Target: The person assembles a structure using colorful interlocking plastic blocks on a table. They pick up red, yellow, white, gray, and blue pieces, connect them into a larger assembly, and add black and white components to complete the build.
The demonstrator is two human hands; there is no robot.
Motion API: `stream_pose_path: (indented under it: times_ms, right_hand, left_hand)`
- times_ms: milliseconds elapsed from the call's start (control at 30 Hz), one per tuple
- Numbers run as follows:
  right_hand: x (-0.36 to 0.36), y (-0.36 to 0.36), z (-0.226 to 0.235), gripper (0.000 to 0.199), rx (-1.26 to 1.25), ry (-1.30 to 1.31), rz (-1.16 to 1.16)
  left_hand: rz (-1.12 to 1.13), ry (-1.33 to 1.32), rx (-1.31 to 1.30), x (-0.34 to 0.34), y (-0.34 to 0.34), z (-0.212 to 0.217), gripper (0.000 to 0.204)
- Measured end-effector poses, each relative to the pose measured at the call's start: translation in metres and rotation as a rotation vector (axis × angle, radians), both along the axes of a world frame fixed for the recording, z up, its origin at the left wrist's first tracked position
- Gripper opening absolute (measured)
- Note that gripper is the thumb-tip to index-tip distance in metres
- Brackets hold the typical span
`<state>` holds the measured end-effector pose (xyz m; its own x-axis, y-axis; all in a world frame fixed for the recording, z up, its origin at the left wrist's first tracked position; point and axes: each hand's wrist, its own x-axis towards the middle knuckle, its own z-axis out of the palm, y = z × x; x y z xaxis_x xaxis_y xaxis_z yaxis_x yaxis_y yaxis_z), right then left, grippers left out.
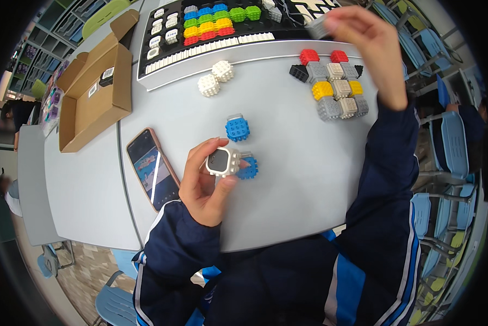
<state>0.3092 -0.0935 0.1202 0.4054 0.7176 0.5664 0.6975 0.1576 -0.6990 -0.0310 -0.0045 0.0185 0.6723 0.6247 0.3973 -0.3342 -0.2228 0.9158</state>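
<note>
Holding: white block (224, 162) in left hand (202, 190), grey block (318, 28) in right hand (367, 41).

Head-worn fisheye view, facing down, close above the table (298, 206)

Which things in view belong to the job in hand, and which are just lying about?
Job: white block in the left hand; blurred grey piece in the right hand; block tray; blue blocks; multicoloured block cluster.
Lying about: cardboard box; blue chairs; possibly the phone, untouched, screen lit.
</note>
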Motion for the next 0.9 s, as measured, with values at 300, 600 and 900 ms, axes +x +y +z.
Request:
stream_pose_path:
  times_ms: [300, 600, 900]
  right_hand:
    - [-0.163, -0.004, -0.056, 0.021, 0.012, 0.406, 0.513]
    - [-0.157, -0.003, -0.060, 0.022, -0.024, 0.244, 0.437]
    - [-0.157, -0.005, -0.066, 0.029, -0.172, 0.344, 0.480]
  left_hand:
    - [-0.078, -0.106, -0.205, -0.002, -0.003, 0.002, 0.058]
    - [-0.098, 0.049, -0.239, -0.005, -0.003, 0.012, 0.060]
    - [-0.014, 0.146, -0.135, -0.002, -0.005, 0.009, 0.066]
